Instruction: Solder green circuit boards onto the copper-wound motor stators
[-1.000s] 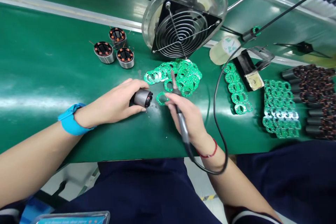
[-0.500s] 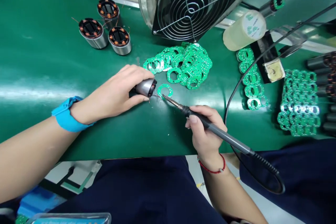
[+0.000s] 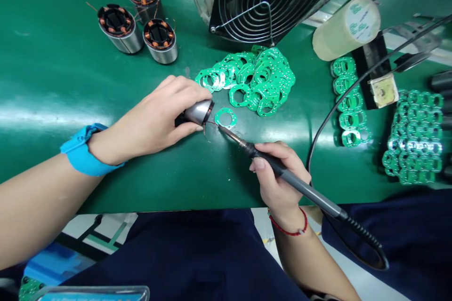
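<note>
Left hand (image 3: 164, 113): thumb and fingers clasped round a metal cylinder (image 3: 198, 112), which lies on its side, wire end toward the right. Right hand (image 3: 282, 174): pinching a soldering iron (image 3: 307, 190) by its grip. Tip is at the near-left rim of a loose green ring (image 3: 234, 117); touching or just above, cannot tell. Thin wire spans cylinder to tip.

Judgement: keep cylinder still, wire flat at the rim, tip pressure light; the ring seems unclamped and could skid.

Clearances: pile of green rings (image 3: 263, 77) just beyond the ring, fan (image 3: 268, 4) behind it toward the table's (image 3: 197, 188) far edge. Three upright cylinders (image 3: 160, 51) toward far-left corner. Black cord (image 3: 388, 59) crosses the right side. Best room to move: strip along near edge, wider leftward.
</note>
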A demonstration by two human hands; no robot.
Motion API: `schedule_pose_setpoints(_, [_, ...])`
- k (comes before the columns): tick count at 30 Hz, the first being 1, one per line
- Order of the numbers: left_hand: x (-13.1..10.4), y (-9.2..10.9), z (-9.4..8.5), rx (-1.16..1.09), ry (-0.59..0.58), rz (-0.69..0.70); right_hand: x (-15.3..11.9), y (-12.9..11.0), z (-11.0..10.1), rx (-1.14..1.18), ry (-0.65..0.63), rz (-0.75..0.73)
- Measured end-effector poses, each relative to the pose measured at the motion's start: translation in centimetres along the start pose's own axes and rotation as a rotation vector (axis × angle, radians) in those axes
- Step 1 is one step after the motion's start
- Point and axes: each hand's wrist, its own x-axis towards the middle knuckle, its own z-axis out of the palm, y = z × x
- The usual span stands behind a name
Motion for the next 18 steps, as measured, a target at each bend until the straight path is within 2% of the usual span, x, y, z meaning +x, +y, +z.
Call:
schedule_pose_setpoints(5, [0.08, 0.2, -0.09, 0.013, -0.008, -0.015, 0.36, -0.72, 0.11, -0.125, -0.066, -0.24])
schedule_pose_setpoints(8, [0.13, 0.29, -0.16, 0.012, -0.013, -0.022, 0.27, -0.91, 0.23, -0.194, -0.094, -0.33])
schedule_pose_setpoints(18, [0.1, 0.32, -0.29, 0.0, -0.04, -0.017, -0.36, -0.37, -0.32, -0.212, 0.02, -0.245])
